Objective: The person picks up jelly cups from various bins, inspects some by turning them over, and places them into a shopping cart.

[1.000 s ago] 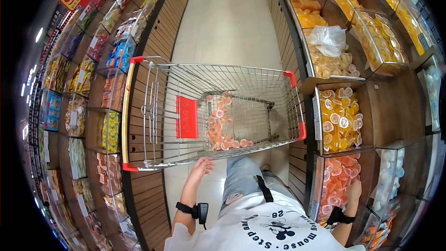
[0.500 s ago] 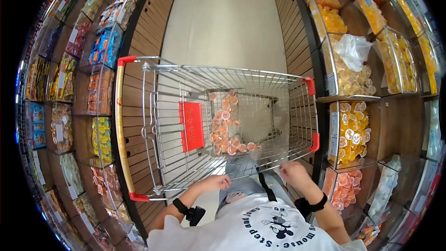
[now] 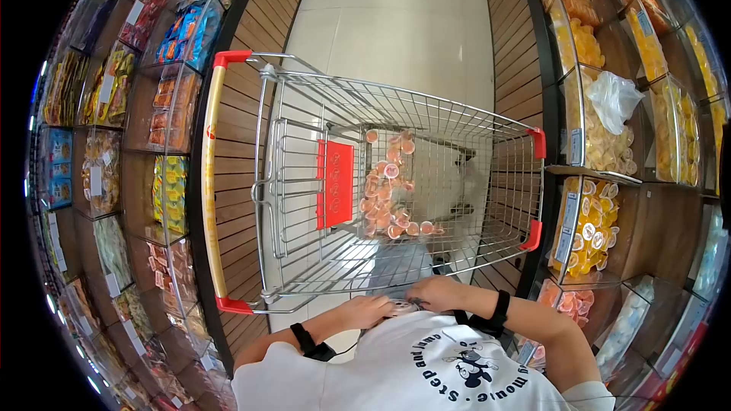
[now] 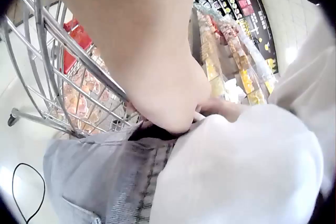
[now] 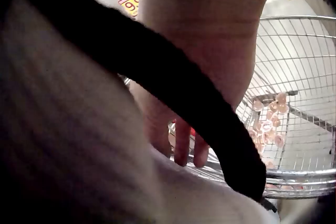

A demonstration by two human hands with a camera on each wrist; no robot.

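Observation:
Both hands are at the person's waist, by the hem of the white T-shirt (image 3: 457,358) and the top of the grey-blue jeans (image 4: 100,171). The left hand (image 3: 367,310) touches the hem from the left; its fingertips are hidden, and I cannot tell whether it pinches the cloth. In the right wrist view, some fingers (image 5: 182,145) of the right hand (image 3: 440,294) point down, fairly straight, with gaps between them. Just ahead stands a wire shopping cart (image 3: 449,106) with red corners. Several orange-pink jelly cups (image 3: 378,189) lie in its basket.
Shelves of bagged snacks (image 3: 170,194) line the left side. On the right, clear bins hold yellow jelly cups (image 3: 590,228) and orange-pink ones (image 3: 572,301). A crumpled plastic bag (image 3: 614,101) lies on a bin. A tiled aisle floor (image 3: 403,15) runs ahead.
The right hand has come from beside the orange-pink jelly bin to the waist. The left hand has drawn back from the cart's side to the shirt hem. The cart sits slightly further right in view.

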